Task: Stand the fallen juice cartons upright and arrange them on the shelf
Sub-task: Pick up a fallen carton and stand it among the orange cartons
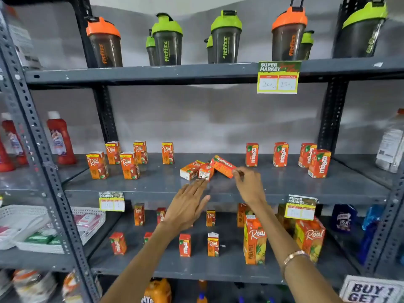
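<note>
Three small orange juice cartons lie fallen at the middle of the grey shelf [153, 184]: a Real carton [189, 169] on its side, a second carton [206, 171] end-on in front of it, and a tilted Maaza carton [223, 166]. My right hand [248, 184] pinches the lower right end of the Maaza carton. My left hand [188, 204] is open with flat fingers, fingertips just below the end-on carton. Upright Real cartons [129, 165] stand at the left of the shelf, upright Maaza cartons [281, 154] at the right.
Shaker bottles [167, 40] line the shelf above, with a price tag [278, 77] on its edge. The shelf below holds more small cartons [184, 244] and large pineapple juice packs [254, 239]. Red bottles [60, 138] stand at far left, a clear bottle [391, 145] at far right.
</note>
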{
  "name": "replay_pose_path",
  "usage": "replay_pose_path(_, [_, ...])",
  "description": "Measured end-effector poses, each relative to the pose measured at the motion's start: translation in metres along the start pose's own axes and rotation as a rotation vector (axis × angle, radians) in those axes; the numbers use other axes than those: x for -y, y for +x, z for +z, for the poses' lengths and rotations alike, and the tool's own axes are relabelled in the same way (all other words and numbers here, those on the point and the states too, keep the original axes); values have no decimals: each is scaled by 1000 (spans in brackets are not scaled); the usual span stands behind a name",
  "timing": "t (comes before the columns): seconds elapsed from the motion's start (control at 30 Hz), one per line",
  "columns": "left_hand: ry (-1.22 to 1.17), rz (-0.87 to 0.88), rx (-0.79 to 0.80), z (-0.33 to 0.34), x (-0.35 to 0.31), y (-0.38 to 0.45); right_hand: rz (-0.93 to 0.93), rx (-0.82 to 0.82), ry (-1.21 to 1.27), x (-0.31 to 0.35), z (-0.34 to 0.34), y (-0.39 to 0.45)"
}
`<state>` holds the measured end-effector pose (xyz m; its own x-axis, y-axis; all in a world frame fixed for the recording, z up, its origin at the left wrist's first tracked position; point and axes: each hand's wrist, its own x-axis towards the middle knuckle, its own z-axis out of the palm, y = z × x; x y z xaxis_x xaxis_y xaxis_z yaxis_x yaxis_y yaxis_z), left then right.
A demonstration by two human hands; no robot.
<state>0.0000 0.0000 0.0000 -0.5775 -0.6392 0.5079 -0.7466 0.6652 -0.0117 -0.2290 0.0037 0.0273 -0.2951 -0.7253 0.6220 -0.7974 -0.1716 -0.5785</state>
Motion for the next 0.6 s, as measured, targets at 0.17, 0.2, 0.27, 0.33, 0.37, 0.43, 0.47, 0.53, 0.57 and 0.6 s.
replay_pose_path(0.17, [-15, -82, 88, 15, 18, 1, 115, -36, 30, -11, 14, 31])
replay_pose_path(0.2, [-19, -84, 91, 18, 19, 0, 138, -9, 22, -9, 15, 34])
replay_pose_path(0.27, [-55, -91, 76, 23, 22, 0, 187, 68, 82, -9, 20, 46])
replay_pose_path(0.33, [-108, -111, 51, 27, 24, 0, 261, 173, 165, -13, 26, 62])
replay_pose_path(0.37, [-132, -121, 42, 28, 26, 0, 277, 235, 183, -16, 30, 70])
replay_pose_path(0.43, [-161, -131, 31, 31, 28, 0, 309, 371, 157, -18, 33, 79])
replay_pose_path(0.47, [-161, -128, 23, 33, 29, 1, 307, 413, 146, -18, 33, 82])
replay_pose_path(0.53, [-157, -129, 14, 35, 30, 2, 280, 459, 174, -21, 34, 86])
replay_pose_path(0.57, [-155, -131, 9, 37, 30, 3, 264, 472, 196, -22, 34, 87])
replay_pose_path(0.6, [-153, -133, 7, 39, 31, 3, 252, 490, 210, -23, 31, 88])
